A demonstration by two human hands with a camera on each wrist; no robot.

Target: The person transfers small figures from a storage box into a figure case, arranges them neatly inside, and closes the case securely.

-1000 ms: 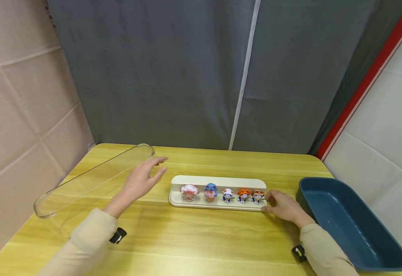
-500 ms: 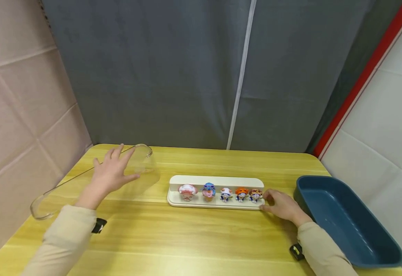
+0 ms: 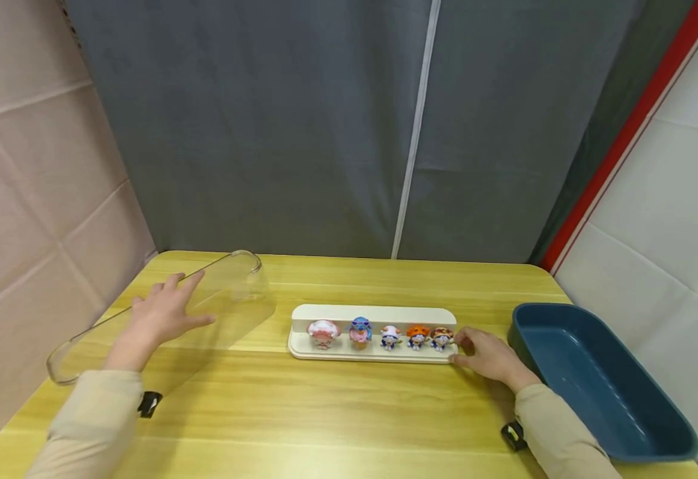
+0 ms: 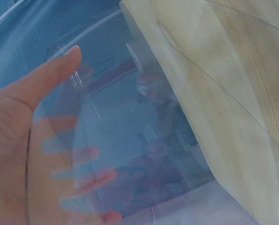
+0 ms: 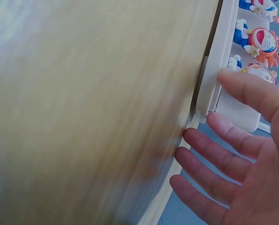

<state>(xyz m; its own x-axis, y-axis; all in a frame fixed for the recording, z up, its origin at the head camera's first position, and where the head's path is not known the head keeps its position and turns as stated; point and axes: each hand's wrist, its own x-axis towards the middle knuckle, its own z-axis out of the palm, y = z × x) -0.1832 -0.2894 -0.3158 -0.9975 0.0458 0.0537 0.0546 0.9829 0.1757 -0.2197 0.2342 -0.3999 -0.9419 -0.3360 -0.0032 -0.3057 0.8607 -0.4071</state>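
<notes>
A long clear plastic cover (image 3: 235, 309) lies slantwise at the left of the wooden table. My left hand (image 3: 160, 316) is spread across it, and in the left wrist view the fingers (image 4: 94, 180) show through the clear wall while the thumb stands apart on the near side. In the middle sits a white stepped display base (image 3: 378, 313) with several small figurines in a row, among them a blue one (image 3: 360, 332) and an orange-topped one (image 3: 417, 337). At its right end, my right hand (image 3: 489, 356) touches the front corner with thumb and forefinger, the other fingers loose.
A dark blue rectangular bin (image 3: 606, 379) stands at the right, close beside my right forearm. Behind the wooden table (image 3: 337, 412) hangs a dark grey curtain (image 3: 265, 133). Light cloth walls border the left and right sides.
My left hand has moved left from beside the clear cover's far end to its middle, fingers spreading. My right hand stays at the base's right corner.
</notes>
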